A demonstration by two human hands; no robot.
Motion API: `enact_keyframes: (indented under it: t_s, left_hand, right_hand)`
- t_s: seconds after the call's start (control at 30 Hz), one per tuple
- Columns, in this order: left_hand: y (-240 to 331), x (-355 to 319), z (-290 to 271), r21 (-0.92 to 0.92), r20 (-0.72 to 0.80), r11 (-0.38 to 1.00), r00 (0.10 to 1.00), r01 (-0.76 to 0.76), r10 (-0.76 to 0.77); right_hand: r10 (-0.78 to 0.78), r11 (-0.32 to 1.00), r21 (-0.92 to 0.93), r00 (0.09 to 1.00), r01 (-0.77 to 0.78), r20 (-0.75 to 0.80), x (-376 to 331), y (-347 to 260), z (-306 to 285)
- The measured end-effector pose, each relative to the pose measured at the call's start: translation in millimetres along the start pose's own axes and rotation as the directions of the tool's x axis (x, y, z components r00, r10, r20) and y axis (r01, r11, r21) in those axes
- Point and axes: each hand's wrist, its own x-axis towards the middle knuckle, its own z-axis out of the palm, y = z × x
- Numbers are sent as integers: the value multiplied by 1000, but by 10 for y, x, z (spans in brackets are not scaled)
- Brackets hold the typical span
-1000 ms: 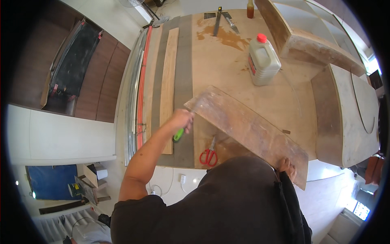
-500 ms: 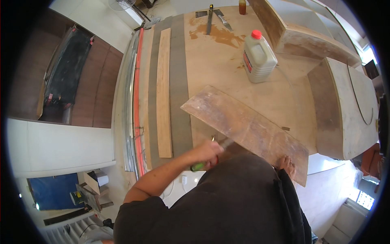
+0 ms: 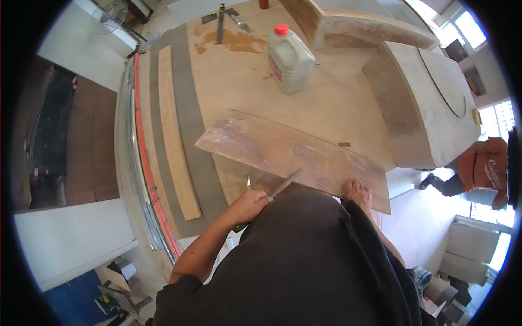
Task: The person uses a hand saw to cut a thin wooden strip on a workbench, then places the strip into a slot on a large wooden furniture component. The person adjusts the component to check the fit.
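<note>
A long, worn brown wooden board (image 3: 321,155) lies slantwise across the near part of the work surface. My right hand (image 3: 357,194) is spread flat on its right end. My left hand (image 3: 250,207) is closed round the handle of a file (image 3: 287,181), whose green grip shows partly below my fist. The narrow grey blade points up and right, its tip over the board's near edge. Whether the blade touches the edge I cannot tell. Beside the left hand a small shiny metal tip (image 3: 249,182) shows; the rest of it is hidden.
A whitish jug with a red cap (image 3: 291,61) stands beyond the board. Left lies a pale wooden strip (image 3: 176,130), beside red and metal lengths (image 3: 142,146). A level-like bar (image 3: 221,24) lies at the back. Large wooden pieces (image 3: 416,103) and a person in orange (image 3: 484,171) are right.
My view has swung to the right, so the scene shifts left. The left hand's file, blurred before, now shows sharply at the board's edge. The right hand stays on the board.
</note>
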Motion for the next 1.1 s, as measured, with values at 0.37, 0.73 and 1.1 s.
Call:
enact_keyframes:
  t_s: [0.37, 0.73, 1.1]
  left_hand:
    - [-225, 200, -481, -574, -460, 757, 643, 310, -612]
    - [-649, 162, 98, -661, -387, 662, 596, 353, -704]
    - [-667, -186, 381, -574, -435, 674, 524, 465, -732]
  right_hand:
    - [49, 998, 42, 998, -51, 46, -53, -174, -89]
    - [-34, 993, 100, 972, 59, -231, -277, -316, 557]
    - [-72, 905, 416, 996, 87, -53, -16, -131, 218]
